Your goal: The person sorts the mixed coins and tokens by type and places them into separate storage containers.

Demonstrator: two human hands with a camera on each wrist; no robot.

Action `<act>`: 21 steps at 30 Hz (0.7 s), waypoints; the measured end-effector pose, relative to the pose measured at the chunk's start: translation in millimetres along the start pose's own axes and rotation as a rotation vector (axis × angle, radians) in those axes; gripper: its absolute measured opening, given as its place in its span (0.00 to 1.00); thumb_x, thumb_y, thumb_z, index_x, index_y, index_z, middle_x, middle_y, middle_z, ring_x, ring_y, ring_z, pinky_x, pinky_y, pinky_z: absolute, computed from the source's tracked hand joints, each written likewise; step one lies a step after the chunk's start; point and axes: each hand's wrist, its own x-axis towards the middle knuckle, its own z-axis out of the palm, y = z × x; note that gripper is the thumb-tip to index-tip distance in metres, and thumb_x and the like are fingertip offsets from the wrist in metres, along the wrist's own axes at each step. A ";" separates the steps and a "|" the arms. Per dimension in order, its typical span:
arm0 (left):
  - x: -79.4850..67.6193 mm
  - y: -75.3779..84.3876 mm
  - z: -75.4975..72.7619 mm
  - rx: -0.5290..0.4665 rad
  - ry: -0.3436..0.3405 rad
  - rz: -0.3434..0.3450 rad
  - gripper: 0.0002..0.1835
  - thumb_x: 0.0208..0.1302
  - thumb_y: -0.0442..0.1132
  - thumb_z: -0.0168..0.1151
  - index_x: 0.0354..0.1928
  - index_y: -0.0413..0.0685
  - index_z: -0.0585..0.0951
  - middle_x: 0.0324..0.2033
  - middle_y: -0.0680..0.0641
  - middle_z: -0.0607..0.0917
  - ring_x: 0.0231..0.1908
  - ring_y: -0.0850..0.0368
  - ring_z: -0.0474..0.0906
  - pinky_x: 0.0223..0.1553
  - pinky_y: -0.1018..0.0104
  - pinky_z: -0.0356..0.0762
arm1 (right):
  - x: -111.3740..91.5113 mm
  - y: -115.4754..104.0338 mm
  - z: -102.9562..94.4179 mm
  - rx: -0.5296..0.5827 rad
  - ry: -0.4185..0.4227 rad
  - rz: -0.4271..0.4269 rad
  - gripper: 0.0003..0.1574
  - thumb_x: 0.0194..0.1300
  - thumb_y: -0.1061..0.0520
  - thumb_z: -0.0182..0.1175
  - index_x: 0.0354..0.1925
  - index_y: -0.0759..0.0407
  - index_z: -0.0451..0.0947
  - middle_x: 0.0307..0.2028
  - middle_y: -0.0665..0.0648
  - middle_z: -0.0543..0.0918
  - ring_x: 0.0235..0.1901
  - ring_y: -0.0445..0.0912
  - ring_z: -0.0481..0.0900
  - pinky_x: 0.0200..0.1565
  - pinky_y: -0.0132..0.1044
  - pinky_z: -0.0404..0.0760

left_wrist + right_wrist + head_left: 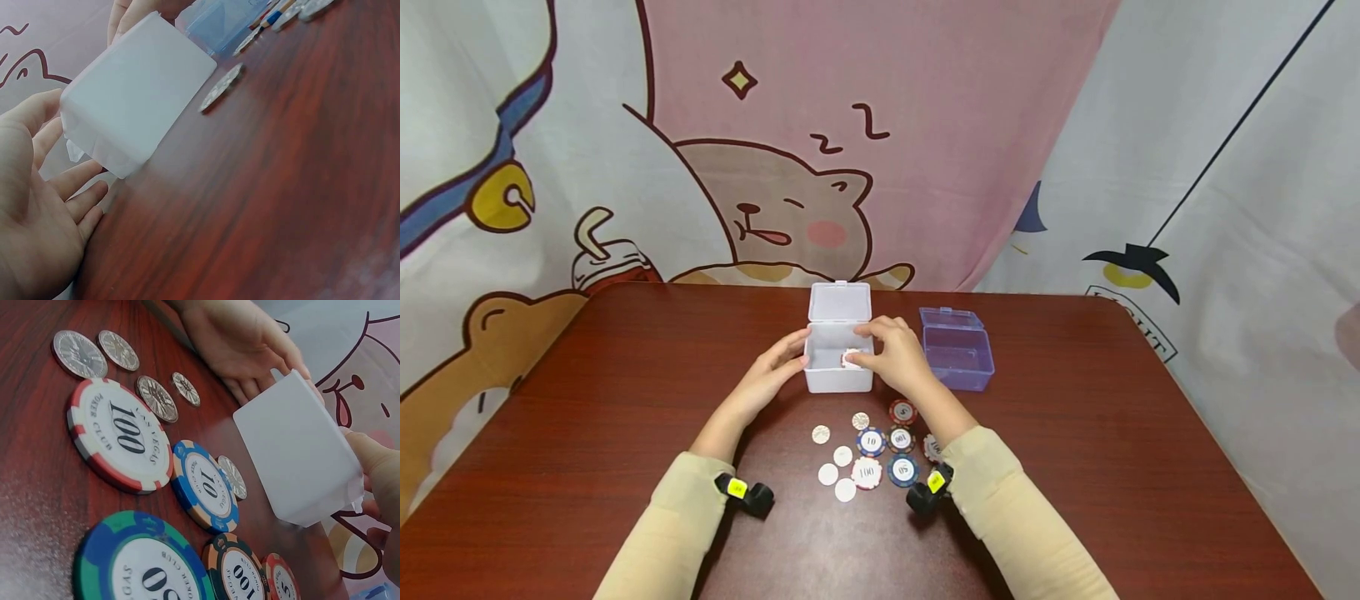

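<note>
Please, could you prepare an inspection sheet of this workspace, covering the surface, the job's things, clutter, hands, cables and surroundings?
Surface: red-brown tabletop with wood grain.
Job's things: white box, lid open, a white-and-red chip seen at its opening; purple box, also open, to its right; poker chips and silver coins lie on the person's side of the boxes.
Clutter: nothing seen.
Hands: left hand touches the white box's left side; right hand is at its right, thumb by the chip; whether it grips it, I cannot tell.
Cables: nothing seen.
Surroundings: cloth backdrop with cartoon animals.
</note>
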 end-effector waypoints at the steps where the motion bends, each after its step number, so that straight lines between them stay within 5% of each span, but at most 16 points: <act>1: -0.1 0.0 0.0 0.000 0.000 0.000 0.27 0.71 0.34 0.52 0.70 0.41 0.63 0.65 0.33 0.65 0.66 0.40 0.60 0.63 0.44 0.55 | -0.6 0.0 -0.3 0.009 -0.002 -0.004 0.28 0.50 0.50 0.75 0.49 0.58 0.83 0.44 0.52 0.82 0.43 0.48 0.72 0.45 0.41 0.73; 21: -0.2 -0.1 0.0 0.012 0.012 -0.006 0.27 0.70 0.35 0.53 0.70 0.42 0.63 0.66 0.35 0.66 0.66 0.43 0.60 0.63 0.45 0.55 | -38.4 3.9 -20.4 0.153 0.052 -0.054 0.26 0.50 0.56 0.75 0.48 0.61 0.82 0.45 0.51 0.82 0.44 0.48 0.73 0.45 0.44 0.74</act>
